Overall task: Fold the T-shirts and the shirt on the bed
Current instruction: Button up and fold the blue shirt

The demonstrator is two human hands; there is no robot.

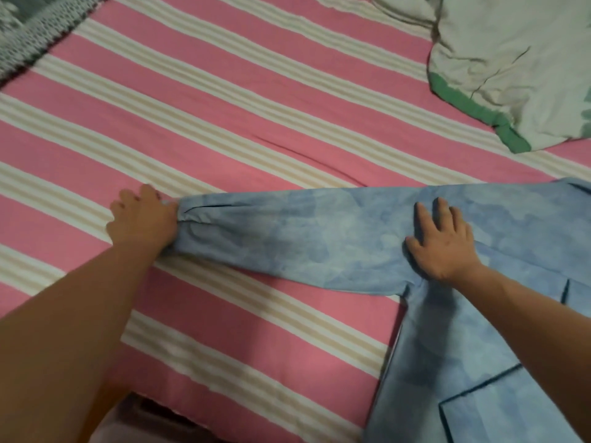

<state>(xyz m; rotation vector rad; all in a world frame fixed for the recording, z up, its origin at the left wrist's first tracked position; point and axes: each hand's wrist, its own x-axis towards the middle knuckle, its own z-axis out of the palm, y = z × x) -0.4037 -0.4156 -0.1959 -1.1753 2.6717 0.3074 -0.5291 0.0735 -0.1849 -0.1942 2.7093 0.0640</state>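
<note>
A light blue mottled shirt lies flat at the right of the bed, front up, with a chest pocket showing. Its long sleeve stretches straight out to the left. My left hand grips the cuff at the sleeve's end, fingers curled over it. My right hand lies flat with spread fingers on the shoulder, where the sleeve joins the body. A pale T-shirt with a green edge lies crumpled at the far right of the bed.
The bed wears a pink sheet with cream and white stripes. A grey patterned blanket covers the far left corner. The bed's near edge runs along the bottom, with dark floor below it.
</note>
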